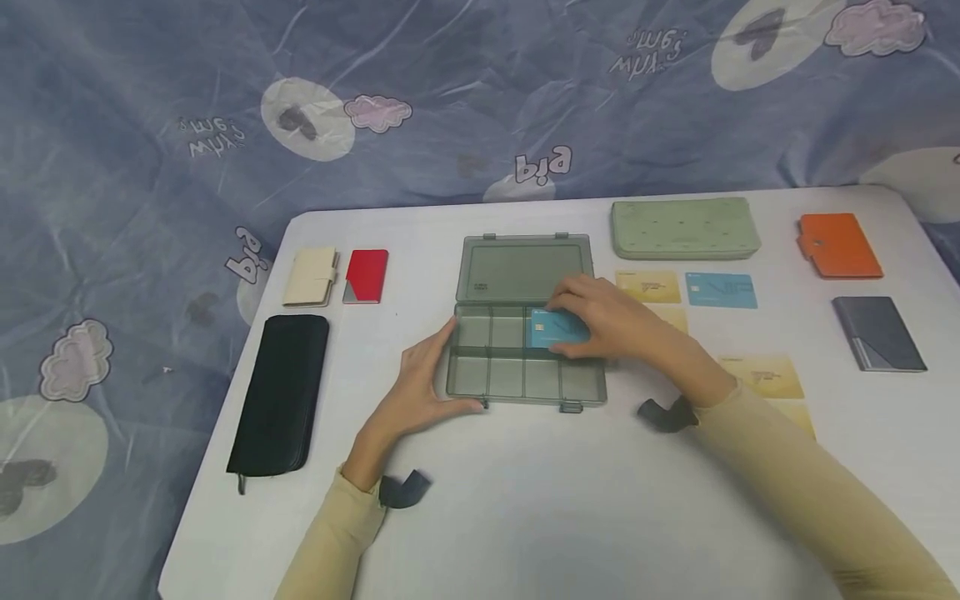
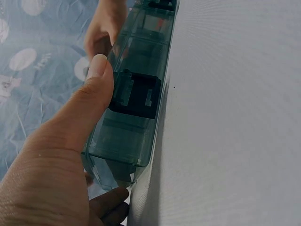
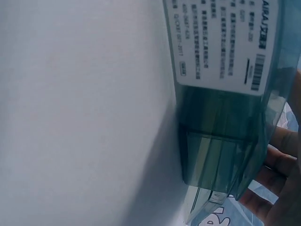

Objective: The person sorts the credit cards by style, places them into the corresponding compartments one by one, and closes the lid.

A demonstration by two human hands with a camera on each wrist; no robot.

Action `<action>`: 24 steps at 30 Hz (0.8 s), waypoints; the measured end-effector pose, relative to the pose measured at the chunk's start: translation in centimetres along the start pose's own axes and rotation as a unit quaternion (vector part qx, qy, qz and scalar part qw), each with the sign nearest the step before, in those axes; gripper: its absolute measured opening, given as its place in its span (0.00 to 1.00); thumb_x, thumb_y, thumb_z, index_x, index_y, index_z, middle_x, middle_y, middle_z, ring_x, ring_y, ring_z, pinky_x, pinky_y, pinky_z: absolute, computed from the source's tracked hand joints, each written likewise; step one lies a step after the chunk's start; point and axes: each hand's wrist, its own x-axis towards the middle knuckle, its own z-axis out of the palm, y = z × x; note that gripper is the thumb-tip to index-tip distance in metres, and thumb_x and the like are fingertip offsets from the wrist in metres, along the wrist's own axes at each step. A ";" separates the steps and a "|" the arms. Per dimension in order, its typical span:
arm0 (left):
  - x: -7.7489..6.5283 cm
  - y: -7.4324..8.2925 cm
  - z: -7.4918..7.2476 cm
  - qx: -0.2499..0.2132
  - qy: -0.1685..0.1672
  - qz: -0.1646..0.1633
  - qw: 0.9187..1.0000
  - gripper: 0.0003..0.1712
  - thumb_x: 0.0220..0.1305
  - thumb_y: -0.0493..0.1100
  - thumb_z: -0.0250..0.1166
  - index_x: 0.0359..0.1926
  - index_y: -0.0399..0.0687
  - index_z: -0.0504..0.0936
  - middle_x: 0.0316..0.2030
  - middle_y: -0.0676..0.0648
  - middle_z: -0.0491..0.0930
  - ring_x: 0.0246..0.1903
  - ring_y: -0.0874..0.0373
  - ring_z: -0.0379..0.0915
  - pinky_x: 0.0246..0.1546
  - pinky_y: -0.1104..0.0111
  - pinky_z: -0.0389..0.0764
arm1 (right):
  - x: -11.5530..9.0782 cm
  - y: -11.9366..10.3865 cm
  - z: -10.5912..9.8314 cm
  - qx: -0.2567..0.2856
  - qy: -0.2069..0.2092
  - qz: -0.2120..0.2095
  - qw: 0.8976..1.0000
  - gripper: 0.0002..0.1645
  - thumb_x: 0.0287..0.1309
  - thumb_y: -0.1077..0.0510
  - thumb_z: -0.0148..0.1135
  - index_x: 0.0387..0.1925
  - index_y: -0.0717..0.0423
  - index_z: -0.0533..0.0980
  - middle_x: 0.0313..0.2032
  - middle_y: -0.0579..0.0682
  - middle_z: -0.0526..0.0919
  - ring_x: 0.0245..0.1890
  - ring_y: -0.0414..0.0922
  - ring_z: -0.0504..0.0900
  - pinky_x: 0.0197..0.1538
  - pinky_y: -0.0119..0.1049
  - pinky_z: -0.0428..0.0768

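A translucent green compartment box (image 1: 525,379) lies on the table with its lid (image 1: 525,268) folded back. My left hand (image 1: 422,383) grips the box's left front corner. The left wrist view shows its thumb (image 2: 96,77) by a dark latch (image 2: 136,94) and fingertips (image 2: 115,197) round the corner. With thumb and fingers, my right hand (image 1: 600,315) pinches a blue card (image 1: 547,329) over the box's back right compartments. I cannot tell whether the card touches the dividers. The right wrist view shows a white printed label (image 3: 218,44) on the box, and the right fingers (image 3: 277,165) beside it.
Right of the box are yellow cards (image 1: 648,287), another blue card (image 1: 722,290), a green pouch (image 1: 684,228), an orange wallet (image 1: 840,246) and a grey card holder (image 1: 879,333). At left are a cream wallet (image 1: 309,277), a red card holder (image 1: 367,275) and a black zip wallet (image 1: 279,396).
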 end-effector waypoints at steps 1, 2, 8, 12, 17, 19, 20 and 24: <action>0.0 0.0 0.0 0.002 0.000 0.000 1.000 0.68 0.37 0.69 0.71 0.73 0.54 0.44 0.70 0.50 0.54 0.67 0.57 0.51 0.60 0.54 0.53 | -0.1 0.0 0.0 0.001 0.002 0.000 1.000 0.33 0.43 0.40 0.70 0.46 0.57 0.77 0.45 0.47 0.75 0.48 0.46 0.72 0.50 0.44 0.71; 0.0 0.0 0.0 0.002 0.000 0.000 1.000 0.68 0.37 0.69 0.71 0.73 0.54 0.44 0.70 0.50 0.54 0.67 0.57 0.51 0.60 0.54 0.53 | -0.1 0.1 -0.1 0.001 0.004 0.000 1.000 0.33 0.43 0.40 0.70 0.47 0.57 0.77 0.45 0.47 0.75 0.48 0.46 0.72 0.50 0.44 0.71; 0.1 0.0 0.0 0.002 -0.001 -0.002 1.000 0.68 0.36 0.69 0.71 0.73 0.54 0.44 0.70 0.51 0.54 0.67 0.57 0.51 0.60 0.54 0.52 | 0.0 0.1 -0.1 0.002 0.008 0.000 1.000 0.32 0.44 0.42 0.70 0.48 0.57 0.77 0.46 0.48 0.76 0.47 0.46 0.72 0.50 0.43 0.71; 0.1 0.0 0.1 0.003 -0.002 -0.001 1.000 0.68 0.37 0.69 0.71 0.73 0.54 0.43 0.70 0.51 0.53 0.67 0.56 0.51 0.60 0.54 0.53 | -0.4 0.4 -0.2 -0.007 0.012 -0.008 1.000 0.32 0.45 0.43 0.70 0.48 0.58 0.77 0.46 0.49 0.77 0.47 0.47 0.73 0.48 0.44 0.72; 0.2 0.1 0.0 0.004 0.000 -0.002 1.000 0.68 0.37 0.68 0.72 0.73 0.54 0.43 0.70 0.51 0.53 0.67 0.56 0.51 0.60 0.54 0.52 | -1.6 0.8 -0.6 -0.009 0.031 -0.016 0.999 0.31 0.45 0.44 0.71 0.47 0.59 0.77 0.45 0.50 0.77 0.46 0.47 0.74 0.50 0.44 0.72; 0.1 0.2 -0.1 0.001 0.000 -0.004 1.000 0.68 0.37 0.68 0.72 0.73 0.54 0.44 0.70 0.51 0.53 0.67 0.56 0.51 0.60 0.54 0.52 | -2.4 1.2 -1.0 -0.001 0.038 -0.008 0.999 0.30 0.45 0.47 0.72 0.48 0.59 0.77 0.44 0.50 0.78 0.45 0.47 0.74 0.51 0.44 0.72; 0.1 0.2 -0.1 0.000 -0.001 -0.004 1.000 0.68 0.37 0.68 0.72 0.73 0.53 0.44 0.70 0.50 0.53 0.67 0.56 0.51 0.60 0.54 0.52 | -3.0 1.4 -1.3 0.003 0.040 0.002 0.999 0.29 0.45 0.48 0.72 0.48 0.58 0.77 0.44 0.49 0.78 0.45 0.46 0.74 0.51 0.44 0.71; 0.0 0.3 -0.1 0.001 -0.002 -0.005 1.000 0.68 0.36 0.68 0.72 0.73 0.54 0.44 0.71 0.50 0.53 0.67 0.56 0.51 0.61 0.54 0.52 | -6.3 3.4 -3.0 0.018 0.035 0.065 0.997 0.26 0.47 0.53 0.71 0.48 0.57 0.77 0.44 0.50 0.78 0.47 0.47 0.73 0.51 0.44 0.69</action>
